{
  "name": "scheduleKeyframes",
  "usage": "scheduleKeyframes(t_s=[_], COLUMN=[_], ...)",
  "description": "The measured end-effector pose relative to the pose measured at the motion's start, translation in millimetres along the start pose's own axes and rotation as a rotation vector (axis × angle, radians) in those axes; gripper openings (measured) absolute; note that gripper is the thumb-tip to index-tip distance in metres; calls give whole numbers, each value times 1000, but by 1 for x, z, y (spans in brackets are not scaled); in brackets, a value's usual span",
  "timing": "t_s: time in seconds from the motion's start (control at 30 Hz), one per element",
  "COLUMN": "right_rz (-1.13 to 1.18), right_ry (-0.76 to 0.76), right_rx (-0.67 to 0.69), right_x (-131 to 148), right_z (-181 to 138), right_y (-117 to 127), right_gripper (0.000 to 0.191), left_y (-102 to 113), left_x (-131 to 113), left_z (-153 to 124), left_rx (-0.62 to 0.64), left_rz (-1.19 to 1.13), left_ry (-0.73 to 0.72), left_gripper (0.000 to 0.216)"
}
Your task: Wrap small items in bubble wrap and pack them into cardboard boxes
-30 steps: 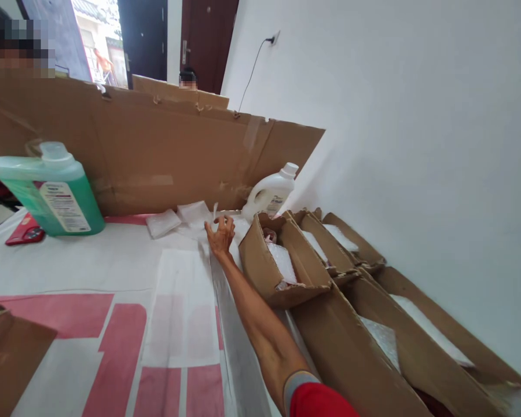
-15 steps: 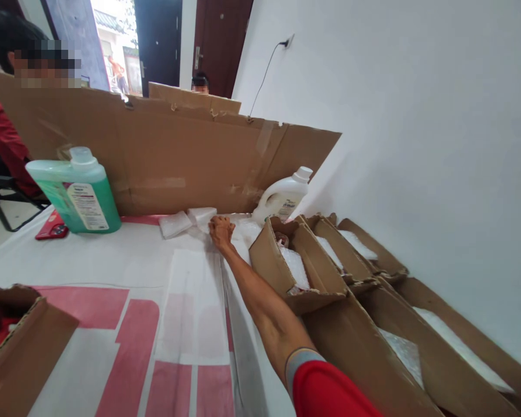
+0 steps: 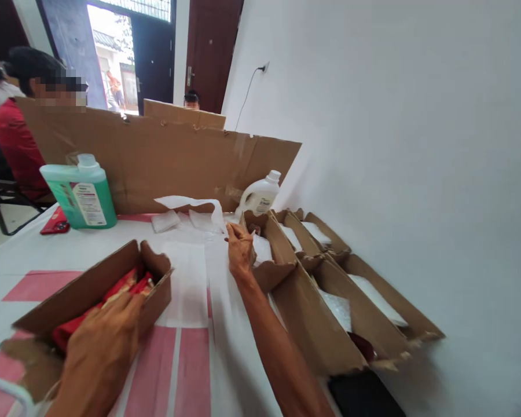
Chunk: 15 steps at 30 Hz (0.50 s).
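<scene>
My left hand (image 3: pixel 106 324) is closed over the near wall of an open cardboard box (image 3: pixel 158 292), its fingers reaching inside. Red packets (image 3: pixel 128 282) lie in that box, partly covered by the hand. Beyond it, my right hand (image 3: pixel 239 246) pinches the end of a thin, white, translucent plastic piece (image 3: pixel 191 202), which flares up and leftward above the table. Whether it is a bag or a sheet I cannot make out. Flat translucent packs (image 3: pixel 165 221) lie on the table left of the right hand, and a small cardboard box (image 3: pixel 282 269) stands just right of it.
A green liquid bottle (image 3: pixel 96 200) and a red phone (image 3: pixel 55 222) stand at the back left. A white jug (image 3: pixel 260 194) leans near the cardboard partition (image 3: pixel 165 156). Open cardboard trays (image 3: pixel 373 295) with white packs line the right wall. People sit beyond the partition.
The cardboard box with red packets has come rightward into view with my left hand on it. My right hand has lifted the white plastic piece and moved slightly right and nearer.
</scene>
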State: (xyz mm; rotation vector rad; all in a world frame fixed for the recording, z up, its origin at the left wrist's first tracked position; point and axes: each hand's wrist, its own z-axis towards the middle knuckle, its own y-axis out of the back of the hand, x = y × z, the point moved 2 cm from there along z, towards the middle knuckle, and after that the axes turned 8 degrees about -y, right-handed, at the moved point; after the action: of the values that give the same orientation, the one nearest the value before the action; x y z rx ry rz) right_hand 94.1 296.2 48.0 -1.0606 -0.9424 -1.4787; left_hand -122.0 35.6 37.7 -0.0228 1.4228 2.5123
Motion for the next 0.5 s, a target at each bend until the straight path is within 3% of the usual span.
scheduleKeyframes(t_s=[0.07, 0.2, 0.33, 0.4, 0.5], right_rz=[37, 11, 43, 83, 132], right_ry=[1, 26, -60, -109, -213], right_rx=[-26, -106, -295, -363, -329], right_x=[11, 33, 38, 38, 41], right_z=[-32, -94, -148, -171, -203], right_y=[32, 105, 175, 201, 219], right_gripper=[28, 25, 28, 32, 29], left_y=[-6, -8, -13, -19, -22], left_x=[-17, -48, -65, -70, -79], left_z=[19, 40, 50, 56, 63], left_rx=[21, 61, 71, 71, 4], left_rz=[28, 147, 143, 142, 118], left_ry=[-57, -226, -329, -370, -423], left_gripper=[29, 37, 31, 29, 24])
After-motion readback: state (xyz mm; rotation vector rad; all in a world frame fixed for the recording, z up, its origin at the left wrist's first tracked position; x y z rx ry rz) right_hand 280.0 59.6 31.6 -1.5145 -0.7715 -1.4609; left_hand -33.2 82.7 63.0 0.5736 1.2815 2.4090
